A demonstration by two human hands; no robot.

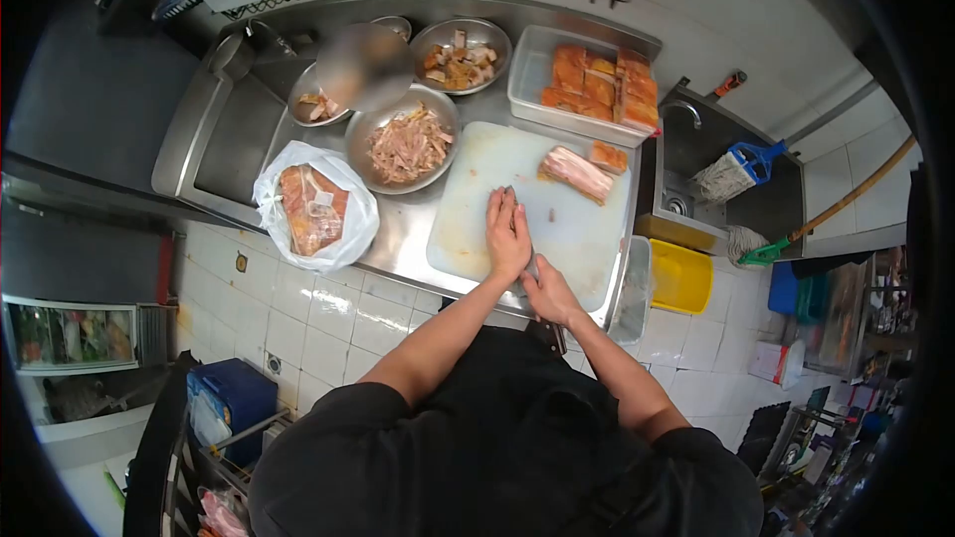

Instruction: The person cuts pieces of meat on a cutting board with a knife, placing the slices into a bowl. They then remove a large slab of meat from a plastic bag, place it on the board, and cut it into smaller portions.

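My left hand (508,235) is stretched out over the white cutting board (468,209), fingers extended toward the far side. Just below and to its right, my right hand (551,292) is closed on a knife (549,336), whose dark riveted handle sticks out toward my apron. A bit of the metal blade shows between my hands; the rest is hidden. Farther up the board lie a long piece of pork (577,175) with pale and pink layers and a small browned piece of meat (608,156). A tiny scrap (551,216) rests right of my left fingers.
A plastic tub (527,109) of browned pork slabs stands behind the board. Left are a metal bowl (445,157) of shredded meat, a bowl (502,45) of chunks, and a white bag (363,229) around wrapped meat. Sinks (239,139) flank the counter. A yellow bin (681,275) is lower right.
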